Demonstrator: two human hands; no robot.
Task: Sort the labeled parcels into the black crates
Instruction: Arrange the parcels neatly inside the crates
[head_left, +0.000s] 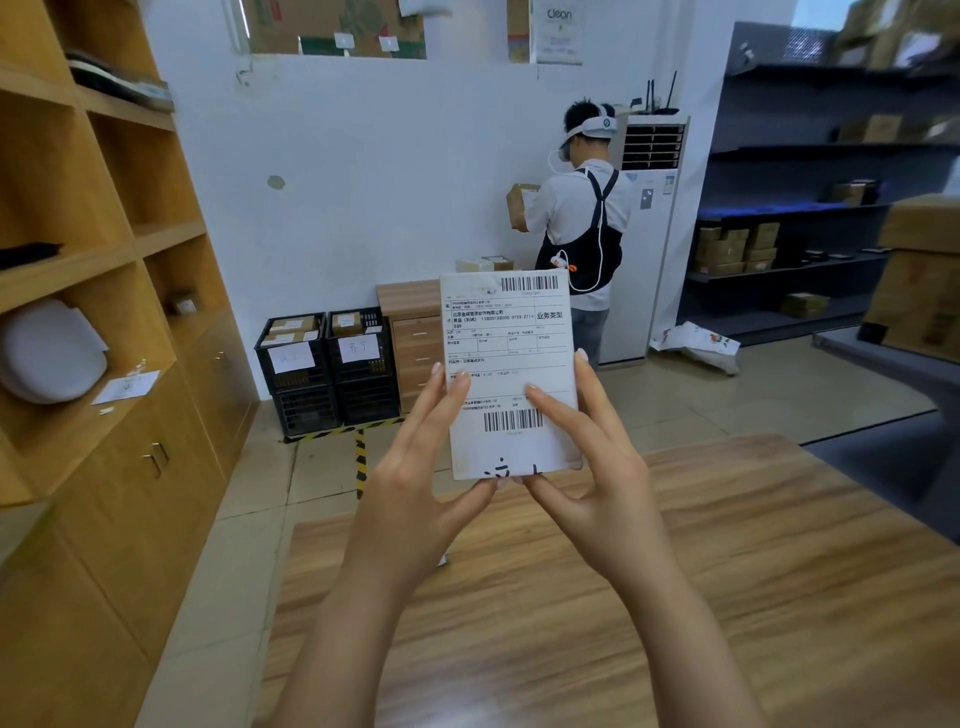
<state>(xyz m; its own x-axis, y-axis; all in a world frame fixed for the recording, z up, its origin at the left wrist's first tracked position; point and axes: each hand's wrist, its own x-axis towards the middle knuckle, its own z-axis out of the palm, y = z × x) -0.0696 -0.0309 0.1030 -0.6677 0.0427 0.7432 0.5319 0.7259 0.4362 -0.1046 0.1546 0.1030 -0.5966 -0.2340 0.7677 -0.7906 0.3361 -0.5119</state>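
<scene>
1. Under your hands lies a wood-grain tabletop (675, 597). Past its far edge you see a pale tiled floor (675, 405) marked with yellow-and-black hazard tape (360, 457), and a white wall (363, 182) closes the room beyond your fingertips.
2. Your left hand (415, 478) and right hand (597, 467) hold a flat white parcel (511, 374) upright above the tabletop, its label facing you. Each hand pinches it, with the thumb under the bottom edge and the fingers laid on the label face near the sides.
3. The label's small print is too fine to read, and the handwritten marks just above your thumbs show only in part. The parcel hides part of a wooden drawer unit (413, 332) behind it.
4. Beyond and to the left of your left hand, a black crate (306, 387) stands on the floor against the wall, with a second black crate (363, 379) just beside it. Each sits on a lower crate, carries a paper sign on its front and holds boxes. The first sign's writing is too faint to make out.
5. Wooden shelving (119, 244) with cupboards runs along the far left of your left hand. Beyond your right hand another person (587, 218) stands with their back to you, holding a cardboard box (522, 205) beside a tall white air conditioner (649, 249). Further right are blurred dark shelves (805, 150) with boxes, and a cardboard stack (919, 291) cut off by the frame edge.
</scene>
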